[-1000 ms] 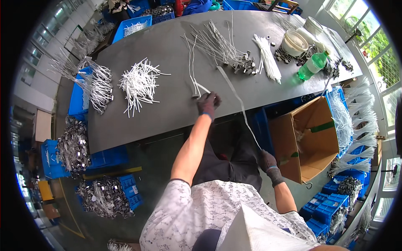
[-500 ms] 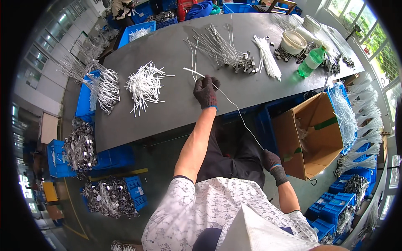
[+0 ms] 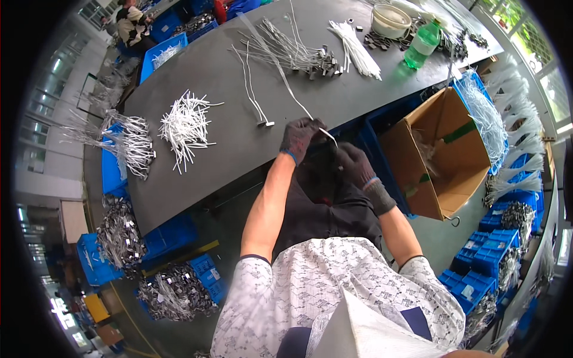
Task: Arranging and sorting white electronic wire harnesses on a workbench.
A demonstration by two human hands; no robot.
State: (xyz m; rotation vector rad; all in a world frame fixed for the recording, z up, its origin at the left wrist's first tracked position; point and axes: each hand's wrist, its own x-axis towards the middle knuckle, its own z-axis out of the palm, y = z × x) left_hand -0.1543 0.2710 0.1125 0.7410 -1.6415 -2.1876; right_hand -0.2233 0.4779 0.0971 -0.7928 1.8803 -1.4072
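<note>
Since 0.5 s ago the left hand [image 3: 300, 136] has pulled back off the table to its near edge, and the right hand [image 3: 353, 164] has come up from beside the lap to meet it; the 2 gloved hands are now close together at the table [image 3: 239, 137] edge.

The cable [image 3: 280, 74], a long thin white strand, runs from the far heap down across the table to the left hand, fingers closed on it near its near end. A short bit sticks out toward the right hand, which looks curled just under it; can't tell if it's actually pinching it.

To do this well, I'd judge: keep the strand taut w/ the left, feed the tip w/ the right, and lift it clear so it doesn't drag others.

Around: 2 loose cables [image 3: 253, 95] lie just left of the held one, ends near the edge, likely to snag. Far heap w/ dark end clips [image 3: 298, 53]. White tie pile [image 3: 185, 125] further left, another bundle [image 3: 357, 51] at right, bottle [image 3: 422, 46] and bowl [image 3: 391, 19] beyond. Open carton [image 3: 444, 155] sits right of the lap, blue bins [image 3: 489, 250] round it.
</note>
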